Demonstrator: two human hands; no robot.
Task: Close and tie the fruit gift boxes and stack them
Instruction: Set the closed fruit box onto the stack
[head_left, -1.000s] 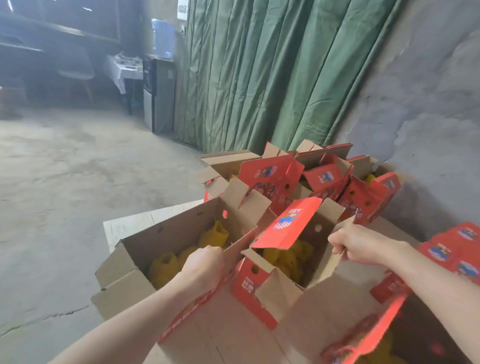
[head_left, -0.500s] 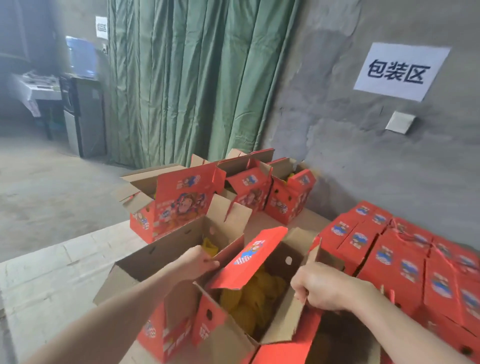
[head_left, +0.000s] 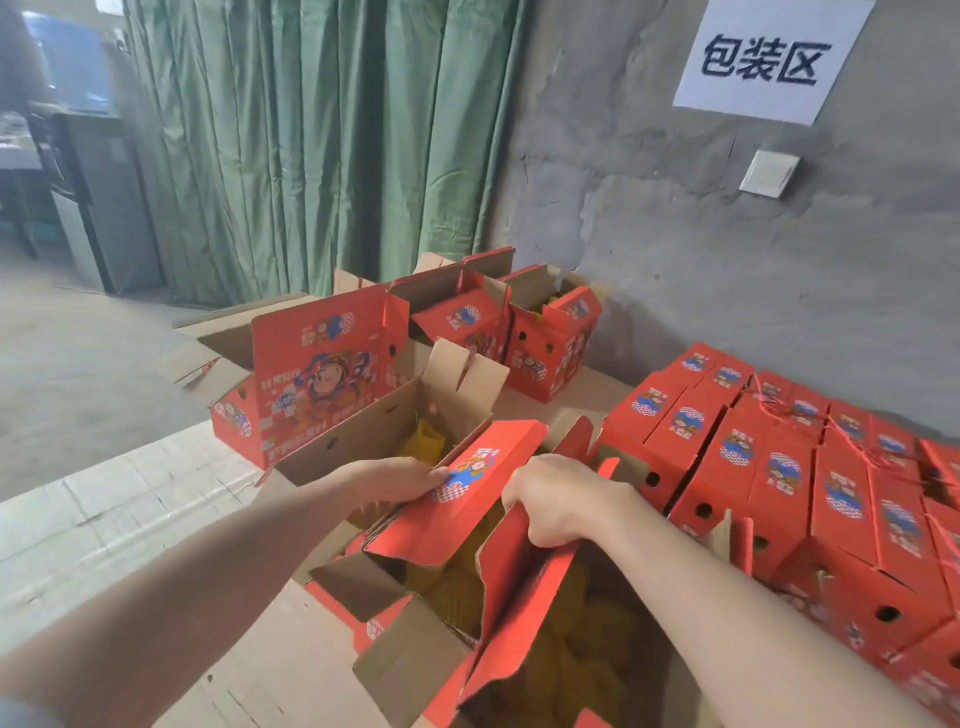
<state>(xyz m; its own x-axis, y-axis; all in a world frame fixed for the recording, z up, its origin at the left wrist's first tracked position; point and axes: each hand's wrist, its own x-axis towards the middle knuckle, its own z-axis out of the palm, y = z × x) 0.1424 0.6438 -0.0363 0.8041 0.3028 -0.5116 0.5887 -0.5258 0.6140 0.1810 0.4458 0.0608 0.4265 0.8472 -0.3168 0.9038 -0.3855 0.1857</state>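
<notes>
**Q:** Which unit is being worked, and where is it?
**A:** The box (head_left: 375, 630), nearest on the table (head_left: 130, 493), directly below the camera. Its lid is not yet shut, and fruit (head_left: 454, 597) in yellow wrap shows through the gap.

**Q:** Why are the hands set this way?
**A:** Each hand takes one long flap, probably so that both flaps can meet at the centre line. The left hand (head_left: 395, 480) lies flat with its fingers straight on the outer edge of the left flap (head_left: 467, 499). It tips the flap inward and grasps nothing. The right hand (head_left: 561, 499) is curled over the top edge of the right flap (head_left: 524, 587) and grips it (the thumb is hidden behind the card).

**Q:** What is the arm pose?
**A:** Both forearms run forward and converge on the box. The left wrist is low and level. The right wrist bends down over its flap.

**Q:** What lies beyond?
**A:** Just behind stands an open box (head_left: 374, 431) with its brown flaps upright, apparently next in line. To the right, closed boxes (head_left: 779, 467) sit side by side in rows and are likely finished stock. Red cord (head_left: 774, 408) lies on top of them, within reach for tying. Farther back, more open boxes (head_left: 550, 332) stand near the wall (head_left: 675, 260).

**Q:** What is the status?
**A:** The current step appears to be closing; tying and stacking of this box remain
</notes>
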